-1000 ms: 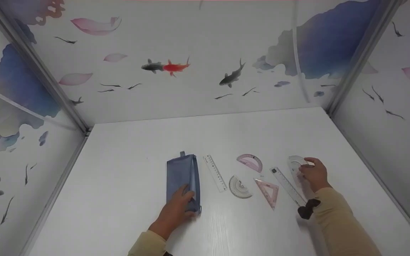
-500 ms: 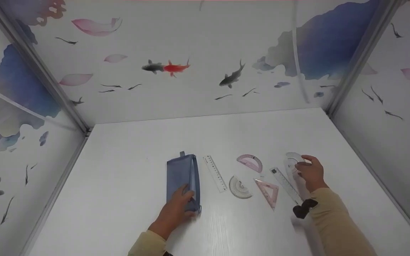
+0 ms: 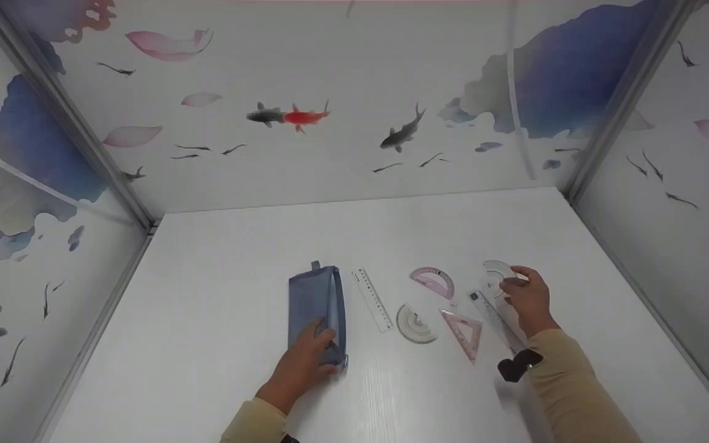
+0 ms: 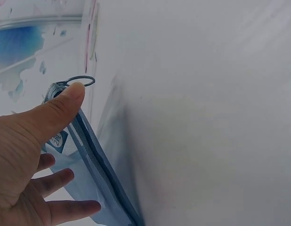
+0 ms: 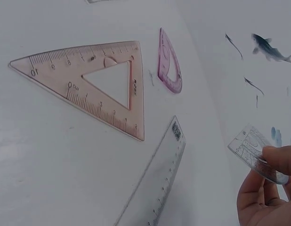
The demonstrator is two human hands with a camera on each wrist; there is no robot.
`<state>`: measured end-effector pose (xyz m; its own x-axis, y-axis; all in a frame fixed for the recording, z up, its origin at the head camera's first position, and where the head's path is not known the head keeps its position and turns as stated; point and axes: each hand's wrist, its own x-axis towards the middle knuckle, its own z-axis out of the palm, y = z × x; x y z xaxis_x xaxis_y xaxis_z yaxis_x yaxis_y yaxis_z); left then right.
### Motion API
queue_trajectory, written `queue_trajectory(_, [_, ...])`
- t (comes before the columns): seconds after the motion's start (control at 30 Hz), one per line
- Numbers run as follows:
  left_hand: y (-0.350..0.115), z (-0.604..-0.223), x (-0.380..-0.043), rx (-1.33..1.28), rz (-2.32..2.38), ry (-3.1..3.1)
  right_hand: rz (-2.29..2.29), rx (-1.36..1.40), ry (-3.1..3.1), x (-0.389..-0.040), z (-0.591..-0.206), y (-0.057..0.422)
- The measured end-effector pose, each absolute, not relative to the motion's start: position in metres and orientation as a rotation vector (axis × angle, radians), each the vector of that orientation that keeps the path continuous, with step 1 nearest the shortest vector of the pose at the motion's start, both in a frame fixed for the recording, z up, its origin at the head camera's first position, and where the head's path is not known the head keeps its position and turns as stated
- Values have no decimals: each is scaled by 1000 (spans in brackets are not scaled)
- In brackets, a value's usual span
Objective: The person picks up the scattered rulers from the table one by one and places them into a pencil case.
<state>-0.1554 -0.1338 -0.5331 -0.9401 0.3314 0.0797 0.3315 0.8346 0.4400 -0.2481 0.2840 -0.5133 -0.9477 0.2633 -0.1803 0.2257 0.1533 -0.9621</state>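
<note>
Shifting leftward, the right grip (image 3: 530,300), pinching a clear protractor (image 3: 493,271), has narrowed the gap to the blue pouch (image 3: 308,295) the left grip (image 3: 298,363) holds.

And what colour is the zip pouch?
Greyish blue; the zip pouch shows best in the head view, where most of it is visible.

Blue pouch (image 3: 308,295), clear dark-marked protractor (image 5: 246,143), pink set square (image 5: 70,69), white fish-patterned wall (image 3: 354,67).
</note>
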Motion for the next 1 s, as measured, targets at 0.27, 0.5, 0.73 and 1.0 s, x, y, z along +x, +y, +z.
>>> queue_trajectory(0.27, [-135, -534, -155, -550, -729, -3002, 1998, -455, -2375, -244, -507, 273])
queue_trajectory(0.5, [-137, -536, -155, -555, -759, -3004, 1958, -415, -2415, -243, -502, 261])
queue_trajectory(0.73, [-135, -535, -155, -550, -759, -3002, 1959, -410, -2418, -242, -501, 245])
queue_trajectory(1.0, [-132, -532, -154, -505, -792, -3011, 2002, -419, -2409, -239, -500, 227])
